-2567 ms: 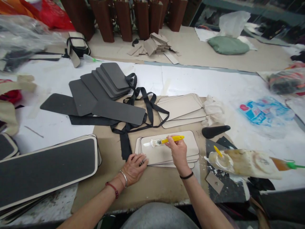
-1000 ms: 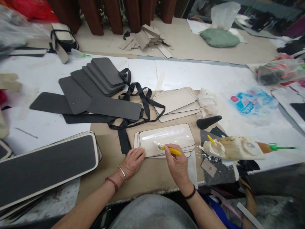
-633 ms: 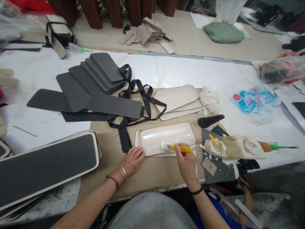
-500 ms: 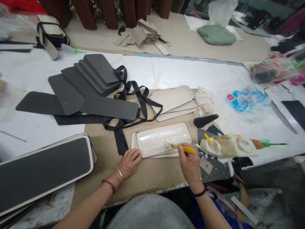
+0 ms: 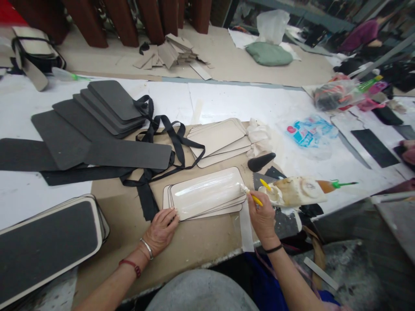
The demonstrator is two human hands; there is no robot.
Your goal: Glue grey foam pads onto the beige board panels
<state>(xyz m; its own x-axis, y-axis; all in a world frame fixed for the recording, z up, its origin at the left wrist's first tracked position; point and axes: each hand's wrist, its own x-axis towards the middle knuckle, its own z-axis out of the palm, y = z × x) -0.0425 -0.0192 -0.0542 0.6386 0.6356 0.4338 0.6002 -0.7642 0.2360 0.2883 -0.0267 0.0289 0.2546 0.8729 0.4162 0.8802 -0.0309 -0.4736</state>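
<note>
My right hand (image 5: 263, 216) grips a small glue brush (image 5: 256, 198) with a yellow handle. Its white-coated bristles touch the right end of the top cream panel (image 5: 207, 192), which has wet, shiny streaks along it. Several similar panels lie fanned beneath. At the lower left corner of that stack, my left hand (image 5: 161, 229) rests with its fingers laid on the edge. Just right of the brush lies a glue-crusted plastic bottle (image 5: 295, 191) on its side, with white glue in its cut opening and a second yellow handle sticking out.
Dark grey panels (image 5: 126, 153) and tangled black straps (image 5: 175, 140) lie to the left. Larger black-faced panels (image 5: 48, 242) are stacked at the near left. Beyond the work are more cream panels (image 5: 220, 136), a black tapered object (image 5: 261, 161) and a printed plastic bag (image 5: 311, 131).
The brush has moved right along the top panel, from its middle to its right end. My left hand stays at the corner. The camera view has shifted right.
</note>
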